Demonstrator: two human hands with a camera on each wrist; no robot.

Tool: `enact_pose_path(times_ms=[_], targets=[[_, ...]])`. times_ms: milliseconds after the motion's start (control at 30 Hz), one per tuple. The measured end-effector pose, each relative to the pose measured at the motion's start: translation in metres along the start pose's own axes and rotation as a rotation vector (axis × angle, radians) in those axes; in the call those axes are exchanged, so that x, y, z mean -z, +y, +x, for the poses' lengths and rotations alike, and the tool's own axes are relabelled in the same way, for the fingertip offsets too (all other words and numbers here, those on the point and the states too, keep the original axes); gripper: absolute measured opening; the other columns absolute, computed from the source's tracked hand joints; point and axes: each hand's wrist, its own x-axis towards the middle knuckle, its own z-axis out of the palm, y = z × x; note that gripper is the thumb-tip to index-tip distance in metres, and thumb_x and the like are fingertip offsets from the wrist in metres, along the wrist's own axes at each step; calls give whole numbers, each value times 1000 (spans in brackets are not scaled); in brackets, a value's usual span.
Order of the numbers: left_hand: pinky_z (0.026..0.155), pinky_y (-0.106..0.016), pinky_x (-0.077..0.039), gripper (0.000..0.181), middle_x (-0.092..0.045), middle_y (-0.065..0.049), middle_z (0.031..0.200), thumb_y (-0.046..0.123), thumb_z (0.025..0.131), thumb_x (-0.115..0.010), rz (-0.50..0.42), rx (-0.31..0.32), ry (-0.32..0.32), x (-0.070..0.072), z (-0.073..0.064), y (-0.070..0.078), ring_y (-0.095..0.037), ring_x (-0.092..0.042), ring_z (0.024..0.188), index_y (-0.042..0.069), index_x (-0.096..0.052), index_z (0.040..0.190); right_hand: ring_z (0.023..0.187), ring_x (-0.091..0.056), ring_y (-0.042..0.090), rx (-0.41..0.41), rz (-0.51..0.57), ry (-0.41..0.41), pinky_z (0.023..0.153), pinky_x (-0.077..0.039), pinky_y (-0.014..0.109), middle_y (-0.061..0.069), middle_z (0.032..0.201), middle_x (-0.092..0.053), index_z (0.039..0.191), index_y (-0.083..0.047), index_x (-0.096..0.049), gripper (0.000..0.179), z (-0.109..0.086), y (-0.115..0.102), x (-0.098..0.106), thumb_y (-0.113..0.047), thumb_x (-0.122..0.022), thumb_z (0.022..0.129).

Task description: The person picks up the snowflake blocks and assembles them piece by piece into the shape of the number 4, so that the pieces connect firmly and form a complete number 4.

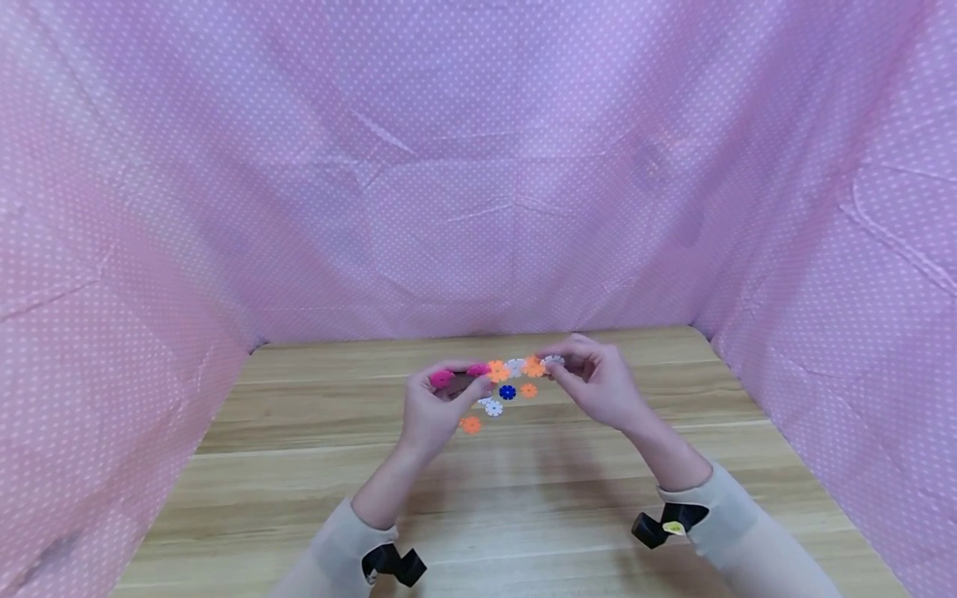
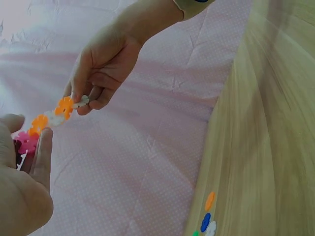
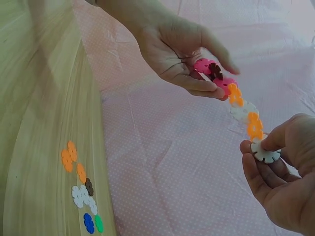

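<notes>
Item held: a chain of interlocked plastic snowflake discs (image 1: 499, 369), pink, orange and white, strung between your two hands above the wooden table (image 1: 523, 515).
Chain order: in the right wrist view it runs from pink discs with a dark brown one at your left hand, through orange, white and orange, to a white disc (image 3: 265, 152) at your right hand.
Left hand: your left hand (image 1: 434, 411) is curled round the pink end of the chain, thumb over the top and fingers (image 3: 194, 82) underneath; the pink discs sit in the crook of the fingers.
Right hand: your right hand (image 1: 598, 384) pinches the white end disc between thumb and forefinger, the other fingers loosely curled beneath it.
Chain position: lifted clear of the tabletop, roughly level, sagging slightly in the middle, near the far edge of the table.
Loose stock: a small scatter of loose plastic discs (image 1: 499, 403) lies flat on the table below the chain, orange, white, blue, with one green and one brown showing in the right wrist view (image 3: 83, 194); some touch or overlap, an orange one lies a little apart towards you.
Surround: pink cloth with white dots (image 1: 478, 166) hangs behind and to both sides of the table.
Sleeves: pale beige cuffs, each with a black strap (image 1: 392, 565) at the wrist.
</notes>
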Motion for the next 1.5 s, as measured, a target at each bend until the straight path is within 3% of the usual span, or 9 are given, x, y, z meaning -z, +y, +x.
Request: enact_pose_path(times_ms=[167,367,533,733,900,1033,1133,1333,1500], targets=[[83,-36,-70,23,-83,-5,92,0,91,-82,25,108,36,0,1,1,-17,-82,83,-15,-74,106,80,-75,3,9,61,0,63,-63,17,23,94,-76,110,7,-75,16,0,0,-1,10,-72,94],[85,-37,-70,21,-83,-3,93,-1,91,-81,20,127,36,3,3,0,-21,-83,85,-14,-75,106,79,-76,5,-5,43,-15,64,-64,19,21,93,-78,107,3,-77,13,-1,0,2,7,-74,95],[86,-39,-69,21,-83,-2,94,1,91,-82,24,103,24,5,3,1,-25,-83,88,-12,-76,106,81,-77,6,-10,59,-25,69,-67,22,21,94,-79,107,2,-78,14,-1,0,2,7,-74,95],[86,-37,-70,24,-83,0,94,2,91,-82,36,84,-12,7,3,2,-19,-82,86,-14,-74,107,81,-78,6,9,61,-9,61,-63,18,23,95,-78,106,3,-78,13,-1,0,1,8,-74,94],[84,-36,-70,23,-83,2,94,1,92,-82,36,78,-32,7,3,1,-17,-82,85,-15,-73,107,79,-78,8,-16,62,14,53,-54,15,10,93,-80,105,2,-77,10,0,1,-1,5,-74,96],[82,-35,-70,23,-83,3,94,-2,91,-81,18,25,-26,5,3,-1,-18,-82,86,-17,-72,105,84,-76,7,-26,200,19,66,-63,18,-4,96,-76,106,9,-70,8,0,1,-5,8,-69,98],[81,-34,-70,24,-83,4,94,-3,91,-81,3,-31,-12,2,4,-1,-17,-82,85,-20,-70,104,89,-74,6,-19,326,30,80,-67,23,-7,98,-72,106,9,-67,8,1,1,-9,11,-66,98],[79,-33,-70,22,-83,5,93,-6,91,-80,-14,-77,10,0,4,-2,-16,-82,84,-21,-69,103,91,-74,4,-37,416,64,85,-67,23,-8,100,-76,104,-10,-76,24,3,2,-12,11,-66,97],[80,-34,-70,22,-82,5,94,-6,92,-78,-15,-71,-9,0,3,-3,-14,-82,85,-21,-68,104,96,-76,6,-75,510,13,92,-68,30,-6,104,-77,106,-15,-81,30,2,5,-9,10,-65,99]])
